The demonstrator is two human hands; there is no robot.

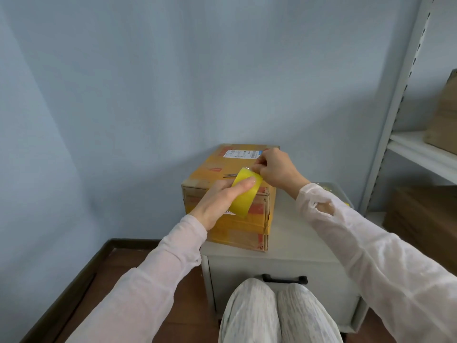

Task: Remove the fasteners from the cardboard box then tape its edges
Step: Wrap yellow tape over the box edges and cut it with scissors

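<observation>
Nearest the camera, the person's knees in pale patterned trousers [279, 313] face a low grey cabinet [291, 241] with a black drawer handle [284, 279]. On the left part of the cabinet's top stands the yellow-brown cardboard box [235, 230], closed, its near face crossed by old tape and red print.

Above the box's near top edge, the left hand [217, 201] grasps a roll of translucent yellow packing tape [244, 198], one digit laid over its outer face. Just beyond, the right hand [277, 169] pinches at the roll's upper rim, apparently lifting the tape's free end.

This looks like the start of the taping step. The next move calls for peeling out a clean length while the left hand steadies the roll, then setting the end squarely on a box edge.

The pulled strand itself is too clear to make out. A thin dark metal tool [228, 175] lies on the box top, half hidden by the roll; tweezers or scissors, it cannot be told. Small dark specks at the near right corner may be fasteners or holes. The white shipping label [241, 153] at the far end is unreadable. A pale container [332, 191] sits mostly behind the right sleeve, and grey metal shelving [420, 154] holding brown cardboard is cut off at the right.
</observation>
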